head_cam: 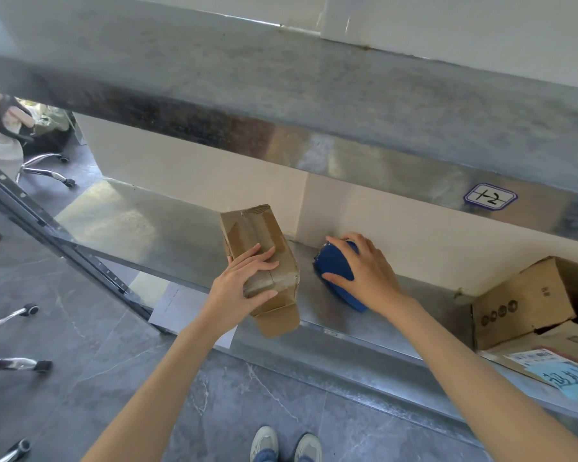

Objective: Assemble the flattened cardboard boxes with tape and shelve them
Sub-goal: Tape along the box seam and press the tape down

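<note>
Two bare forearms reach up from the bottom edge toward a grey galvanised metal shelving unit (pixel 314 95), whose lower shelf (pixel 167 228) carries the work. Dark grey marbled floor tiles (pixel 80 345) lie below it, with a pair of pale sneakers (pixel 286 443) at the bottom. At the shelf's right end sits a large worn brown cardboard carton (pixel 521 301), open toward the right, well apart from the hands. Near the middle lies the small taped brown cardboard box (pixel 257 235), set lengthwise front to back, its near end jutting past the shelf's front lip. The left hand (pixel 244 285) grips that near end, fingers laid over the top and thumb hooked round the front face. Just beside it, the right hand (pixel 364 271) cups a blue plastic tape dispenser (pixel 334 261) on the shelf, fingers spread and curled over it. A small white pen-marked label (pixel 490 197) sticks to the upper shelf's front edge
</note>
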The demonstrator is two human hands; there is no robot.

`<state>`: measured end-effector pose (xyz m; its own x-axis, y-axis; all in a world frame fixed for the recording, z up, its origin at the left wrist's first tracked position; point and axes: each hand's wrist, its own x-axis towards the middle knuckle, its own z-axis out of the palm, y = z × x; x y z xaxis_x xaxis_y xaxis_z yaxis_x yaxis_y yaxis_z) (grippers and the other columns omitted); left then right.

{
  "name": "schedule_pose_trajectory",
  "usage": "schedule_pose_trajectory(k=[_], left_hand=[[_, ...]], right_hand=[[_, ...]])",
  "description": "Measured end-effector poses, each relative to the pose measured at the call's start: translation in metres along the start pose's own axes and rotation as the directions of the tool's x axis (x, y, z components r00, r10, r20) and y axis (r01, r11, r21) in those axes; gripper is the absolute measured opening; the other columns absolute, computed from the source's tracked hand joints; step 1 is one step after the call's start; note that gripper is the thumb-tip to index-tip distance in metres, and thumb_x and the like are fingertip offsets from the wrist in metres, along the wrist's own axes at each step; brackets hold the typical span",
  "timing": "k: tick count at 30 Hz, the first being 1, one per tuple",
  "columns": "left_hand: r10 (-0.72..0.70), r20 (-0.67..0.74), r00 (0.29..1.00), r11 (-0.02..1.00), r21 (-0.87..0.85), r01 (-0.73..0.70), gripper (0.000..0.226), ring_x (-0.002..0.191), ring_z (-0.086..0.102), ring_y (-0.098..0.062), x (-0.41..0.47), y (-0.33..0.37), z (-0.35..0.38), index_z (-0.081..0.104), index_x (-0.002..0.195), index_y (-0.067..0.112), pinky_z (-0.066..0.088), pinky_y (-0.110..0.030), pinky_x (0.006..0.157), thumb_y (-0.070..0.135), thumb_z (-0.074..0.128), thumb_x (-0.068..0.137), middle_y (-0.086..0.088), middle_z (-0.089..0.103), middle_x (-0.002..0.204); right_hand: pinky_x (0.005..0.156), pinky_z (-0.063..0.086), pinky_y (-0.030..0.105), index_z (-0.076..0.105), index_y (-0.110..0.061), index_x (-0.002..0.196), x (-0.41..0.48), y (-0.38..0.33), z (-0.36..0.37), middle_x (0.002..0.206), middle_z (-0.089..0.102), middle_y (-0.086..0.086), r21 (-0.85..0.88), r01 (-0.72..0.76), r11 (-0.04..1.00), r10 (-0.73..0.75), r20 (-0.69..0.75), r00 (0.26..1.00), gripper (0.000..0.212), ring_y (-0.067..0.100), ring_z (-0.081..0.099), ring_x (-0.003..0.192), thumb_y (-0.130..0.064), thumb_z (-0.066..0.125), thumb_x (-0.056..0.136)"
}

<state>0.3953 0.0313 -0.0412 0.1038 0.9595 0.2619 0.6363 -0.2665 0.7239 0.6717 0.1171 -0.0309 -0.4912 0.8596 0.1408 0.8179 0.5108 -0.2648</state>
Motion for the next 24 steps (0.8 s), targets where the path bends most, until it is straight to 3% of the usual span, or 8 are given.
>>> schedule_pose_trajectory(k=[4, 7, 11, 17, 21, 24], left_hand=[[0.001, -0.008, 1.0, 1.0, 0.013, 0.0, 0.044, 0.142, 0.029, 0.005, 0.0, -0.001, 0.001, 0.065, 0.121, 0.033, 0.014, -0.001, 0.108, 0.026, 0.08, 0.08, 0.03, 0.048, 0.14], [-0.002, -0.004, 1.0, 1.0, 0.023, 0.002, 0.045, 0.142, 0.031, 0.004, 0.0, 0.0, 0.0, 0.065, 0.122, 0.031, 0.018, -0.003, 0.108, 0.025, 0.08, 0.08, 0.028, 0.049, 0.14], [0.02, 0.036, 0.999, 0.999, 0.049, -0.022, 0.048, 0.143, 0.029, 0.004, 0.0, -0.003, -0.003, 0.061, 0.128, 0.031, 0.016, -0.007, 0.112, 0.03, 0.076, 0.083, 0.026, 0.047, 0.144], [0.007, 0.066, 0.998, 0.999, 0.044, -0.01, 0.045, 0.143, 0.026, 0.006, 0.001, -0.004, -0.005, 0.055, 0.127, 0.03, 0.035, -0.022, 0.108, 0.04, 0.07, 0.086, 0.033, 0.04, 0.146], [0.023, 0.036, 0.999, 0.999, 0.037, -0.024, 0.047, 0.148, 0.02, -0.005, -0.001, 0.001, -0.007, 0.061, 0.126, 0.025, 0.029, -0.03, 0.116, 0.042, 0.072, 0.084, 0.017, 0.041, 0.151], [-0.018, -0.018, 1.0, 0.999, -0.028, 0.018, 0.037, 0.15, 0.016, -0.006, -0.007, 0.004, -0.007, 0.063, 0.126, 0.029, 0.025, -0.029, 0.117, 0.033, 0.069, 0.089, 0.017, 0.044, 0.149]], right_hand=[[0.101, 0.039, 0.034, 0.035, -0.034, 0.148, 0.014, -0.037, -0.002, 0.142, 0.039, -0.009, 0.161, 0.197, 0.967, -0.207, 0.052, 0.977, 0.078, 0.014, 0.039, 0.127, -0.058, 0.068, 0.082], [0.1, 0.038, 0.033, 0.042, -0.031, 0.147, 0.022, -0.055, 0.004, 0.145, 0.042, -0.006, 0.204, 0.277, 0.939, -0.297, 0.075, 0.952, 0.076, 0.014, 0.04, 0.129, -0.053, 0.072, 0.081], [0.093, 0.05, 0.035, 0.063, -0.021, 0.131, 0.026, -0.058, 0.014, 0.133, 0.055, -0.003, 0.312, 0.256, 0.915, -0.256, -0.039, 0.966, 0.053, 0.015, 0.049, 0.122, -0.038, 0.076, 0.082], [0.086, 0.055, 0.038, 0.067, -0.017, 0.125, 0.023, -0.055, 0.026, 0.123, 0.063, 0.001, 0.27, 0.29, 0.918, -0.265, -0.125, 0.956, 0.047, 0.02, 0.058, 0.114, -0.033, 0.075, 0.082], [0.09, 0.052, 0.033, 0.063, -0.023, 0.13, 0.019, -0.056, 0.02, 0.132, 0.055, -0.008, 0.343, 0.223, 0.912, -0.217, -0.056, 0.975, 0.054, 0.012, 0.05, 0.123, -0.053, 0.066, 0.085], [0.09, 0.049, 0.027, 0.06, -0.025, 0.13, 0.018, -0.065, 0.02, 0.131, 0.048, -0.015, 0.362, 0.165, 0.918, -0.169, -0.019, 0.985, 0.063, 0.004, 0.045, 0.123, -0.068, 0.055, 0.085]])
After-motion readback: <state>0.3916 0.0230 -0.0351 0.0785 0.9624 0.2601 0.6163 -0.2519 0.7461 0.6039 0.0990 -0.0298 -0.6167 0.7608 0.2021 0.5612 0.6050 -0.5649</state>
